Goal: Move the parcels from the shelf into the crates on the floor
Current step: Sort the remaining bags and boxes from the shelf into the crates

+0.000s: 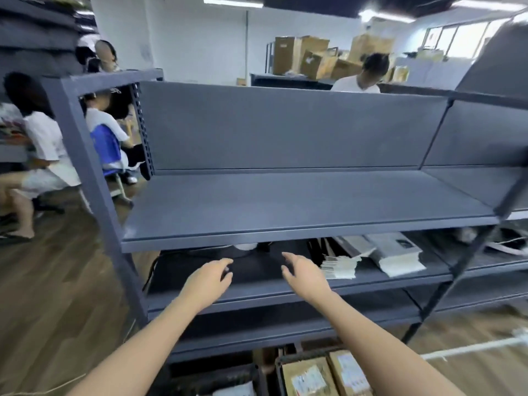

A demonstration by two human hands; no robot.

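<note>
A grey metal shelf unit fills the view, and its top board is bare. Both my arms reach toward the second board. My left hand and my right hand hover side by side at the front of that board, fingers relaxed, holding nothing. Further right on the same board lie a white flat parcel and a stack of small white packets. At the bottom, a dark crate on the floor holds brown cardboard parcels with labels.
A dark mat and a black cable lie on the second board under my hands. Several people sit or crouch at the left beyond the shelf post. Another person stands behind the shelf, near stacked cardboard boxes. The floor is wood.
</note>
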